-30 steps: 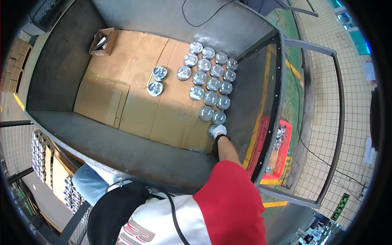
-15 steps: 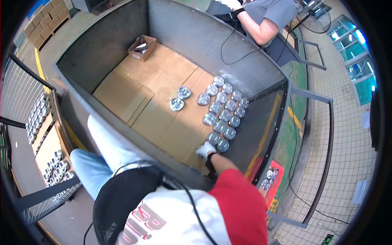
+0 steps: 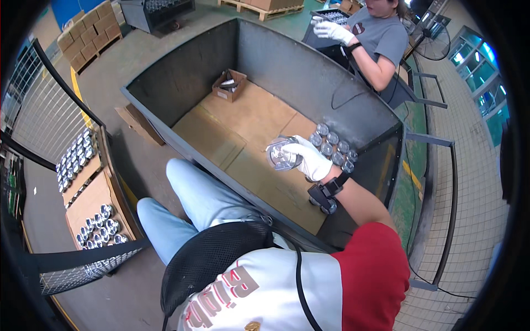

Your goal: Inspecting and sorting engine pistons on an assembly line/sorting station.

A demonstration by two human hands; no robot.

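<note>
My right hand [image 3: 310,159], in a white glove with a dark strap at the wrist, is raised over the large grey metal bin [image 3: 182,135]. Its fingers are closed round a shiny metal piston [image 3: 284,153], whose hollow, ribbed side shows. Behind and beneath the hand, several more pistons [image 3: 327,149] stand in rows at the bin's right end, on the cardboard lining [image 3: 259,118]. The hand and forearm cover some of these rows and the middle of the lining. My left hand is out of view.
A small cardboard box [image 3: 229,85] with dark and white items stands in the bin's far left corner. At left, a rack shelf [image 3: 91,201] carries several pistons. Across the bin, a person [image 3: 381,44] raises white-gloved hands. Metal rails [image 3: 452,204] run along the right.
My right hand has risen from the near end of the piston rows toward the middle of the bin, and a piston now shows in it. The head view has shifted, showing more of the co-worker.
</note>
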